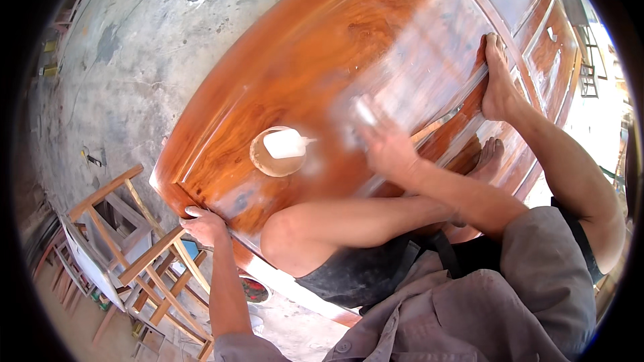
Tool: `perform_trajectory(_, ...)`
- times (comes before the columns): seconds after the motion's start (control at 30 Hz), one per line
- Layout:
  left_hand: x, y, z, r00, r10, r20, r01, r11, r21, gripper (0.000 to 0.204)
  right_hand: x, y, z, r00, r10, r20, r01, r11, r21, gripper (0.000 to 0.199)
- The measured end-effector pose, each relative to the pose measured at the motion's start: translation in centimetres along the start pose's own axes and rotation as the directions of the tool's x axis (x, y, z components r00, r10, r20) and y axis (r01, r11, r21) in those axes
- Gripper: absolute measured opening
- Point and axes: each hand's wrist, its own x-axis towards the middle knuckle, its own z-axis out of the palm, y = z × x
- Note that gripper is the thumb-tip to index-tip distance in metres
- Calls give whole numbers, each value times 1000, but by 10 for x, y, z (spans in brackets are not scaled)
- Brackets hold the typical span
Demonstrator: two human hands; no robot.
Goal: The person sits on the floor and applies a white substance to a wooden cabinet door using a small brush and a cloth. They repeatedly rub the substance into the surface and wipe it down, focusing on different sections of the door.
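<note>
A large reddish-brown wooden panel (288,74), glossy in places and dusted whitish in others, lies under me. My right hand (389,149) is smeared by motion low over its middle. A white pad-like piece (365,111) shows at its fingers, too blurred to name exactly. At the panel's near left corner, my left hand (206,226) grips the edge, pale dust on its fingertips. Between the hands, a round light-brown dish (274,166) rests on the panel. Inside it lies a white block-like piece (284,143) with a narrow end.
My bare legs are bent over the panel, one foot (500,84) against a raised strip. Wooden frames (161,261) stand on the floor at the lower left, close to my left arm. A round container (255,289) sits below the near edge. Grey stained concrete (141,87) lies beyond.
</note>
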Motion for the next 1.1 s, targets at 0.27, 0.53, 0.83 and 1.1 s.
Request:
perform_trajectory(0.27, -2, 5, -1, 999, -15, 44, 15, 1000, -13, 75, 10, 33, -4, 995, 27, -92, -26, 1000, 13, 67)
perform_trajectory(0.53, -11, 21, -21, 991, -52, 126, 53, 999, -4, 76, 14, 48, -10, 999, 10, -48, -10, 1000, 12, 65)
perform_trajectory(0.83, -6, 11, -7, 998, -16, 69, 17, 1000, -10, 76, 15, 50, -22, 1000, 18, 9, -18, 1000, 17, 62)
perform_trajectory(1.1, 1, 3, 2, 1000, 18, 19, -17, 1000, -24, 77, 15, 53, -23, 996, -40, 85, 37, 999, 36, 56)
